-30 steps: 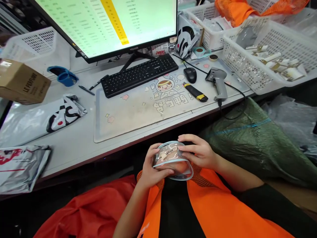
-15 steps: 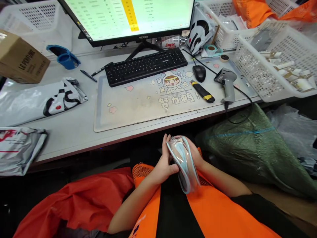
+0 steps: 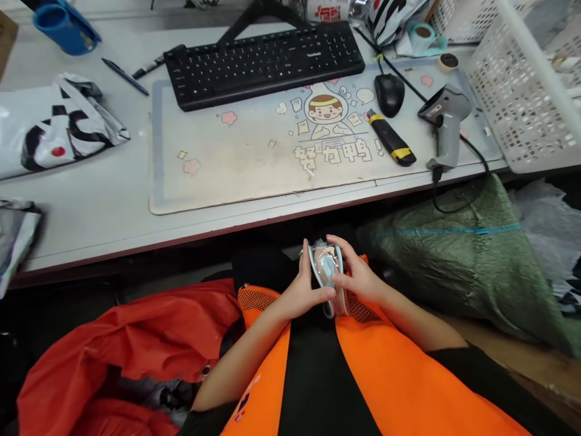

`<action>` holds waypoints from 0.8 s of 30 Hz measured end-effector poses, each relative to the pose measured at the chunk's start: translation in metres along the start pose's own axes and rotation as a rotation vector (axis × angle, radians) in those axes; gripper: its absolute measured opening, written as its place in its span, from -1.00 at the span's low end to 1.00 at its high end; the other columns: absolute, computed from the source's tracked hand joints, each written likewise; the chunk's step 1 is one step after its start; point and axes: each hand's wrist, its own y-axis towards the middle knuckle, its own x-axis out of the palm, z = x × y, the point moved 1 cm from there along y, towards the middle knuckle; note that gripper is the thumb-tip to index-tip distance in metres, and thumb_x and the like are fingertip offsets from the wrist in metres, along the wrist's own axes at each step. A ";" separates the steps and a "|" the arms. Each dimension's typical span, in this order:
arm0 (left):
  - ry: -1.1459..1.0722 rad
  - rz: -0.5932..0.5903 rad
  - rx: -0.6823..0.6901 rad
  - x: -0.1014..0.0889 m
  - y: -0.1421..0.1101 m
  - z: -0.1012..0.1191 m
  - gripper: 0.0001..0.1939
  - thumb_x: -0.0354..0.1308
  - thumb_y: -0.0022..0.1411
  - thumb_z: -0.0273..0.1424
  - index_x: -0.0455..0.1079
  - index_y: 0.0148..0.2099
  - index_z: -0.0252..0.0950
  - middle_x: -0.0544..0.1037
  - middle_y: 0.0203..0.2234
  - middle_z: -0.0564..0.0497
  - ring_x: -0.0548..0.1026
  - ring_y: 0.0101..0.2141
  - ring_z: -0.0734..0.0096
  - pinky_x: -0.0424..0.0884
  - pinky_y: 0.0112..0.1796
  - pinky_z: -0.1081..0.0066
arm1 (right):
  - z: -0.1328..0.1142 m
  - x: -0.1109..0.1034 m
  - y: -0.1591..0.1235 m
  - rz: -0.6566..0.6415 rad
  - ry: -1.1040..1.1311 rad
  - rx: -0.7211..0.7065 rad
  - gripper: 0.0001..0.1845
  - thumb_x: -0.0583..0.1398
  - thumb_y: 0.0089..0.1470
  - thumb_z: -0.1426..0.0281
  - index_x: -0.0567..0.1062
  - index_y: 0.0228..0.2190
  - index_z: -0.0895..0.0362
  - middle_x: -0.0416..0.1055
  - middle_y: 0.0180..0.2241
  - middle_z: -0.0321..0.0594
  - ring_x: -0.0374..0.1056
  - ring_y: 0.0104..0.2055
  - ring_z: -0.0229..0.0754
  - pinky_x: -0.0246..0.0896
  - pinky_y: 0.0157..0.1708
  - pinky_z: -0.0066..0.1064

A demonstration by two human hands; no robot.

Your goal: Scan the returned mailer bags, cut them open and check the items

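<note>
A small clear plastic pouch [image 3: 325,266] with light-blue piping is held upright over my lap, below the desk edge. Something pale blue and beige shows through its clear wall; its kind I cannot make out. My left hand [image 3: 303,293] grips the pouch's left side, fingers behind and thumb in front. From the right, my right hand [image 3: 358,274] grips the other side, with its thumb across the front face. Both hands are closed on the pouch.
On the desk mat [image 3: 236,163] lie a keyboard [image 3: 267,63], a mouse [image 3: 389,95], a box cutter [image 3: 391,138] and a barcode scanner [image 3: 447,124]. White mailer bags [image 3: 59,130] rest at left. A white basket [image 3: 521,91] stands right, above a green sack [image 3: 467,260]. A red bag [image 3: 136,345] is below.
The pouch has turned from lying across my hands to standing narrow and upright between them. My right hand has shifted its thumb to the front. The view has tilted down.
</note>
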 end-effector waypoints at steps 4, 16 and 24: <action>0.112 -0.089 -0.035 -0.010 0.009 0.005 0.45 0.47 0.00 -0.02 -0.56 0.54 -0.21 -0.10 0.48 -0.33 -0.10 0.45 -0.17 -0.22 0.38 -0.13 | 0.008 -0.008 0.009 -0.008 0.047 0.068 -0.10 0.33 0.08 0.09 0.18 0.35 0.03 0.07 0.36 0.03 0.15 0.35 0.16 0.26 0.23 -0.03; -0.096 -0.102 -0.124 -0.026 0.040 -0.007 0.22 0.40 -0.03 -0.15 -0.17 0.53 -0.23 0.14 0.42 -0.24 0.20 0.34 -0.17 0.15 0.30 -0.04 | 0.045 -0.024 0.045 -0.125 -0.051 0.093 -0.19 0.23 0.06 0.32 0.25 0.34 0.09 0.18 0.35 -0.02 0.14 0.37 0.08 0.02 0.37 0.05; -0.341 0.298 -0.151 -0.024 0.035 -0.010 -0.07 0.28 0.11 -0.13 -0.03 0.45 -0.03 0.41 0.22 -0.16 0.50 0.04 -0.01 0.57 -0.14 0.08 | -0.001 0.004 0.001 0.051 -0.580 -0.343 -0.64 0.17 0.27 0.36 0.51 0.08 0.02 0.25 0.29 -0.05 0.03 0.42 0.10 0.06 0.35 0.12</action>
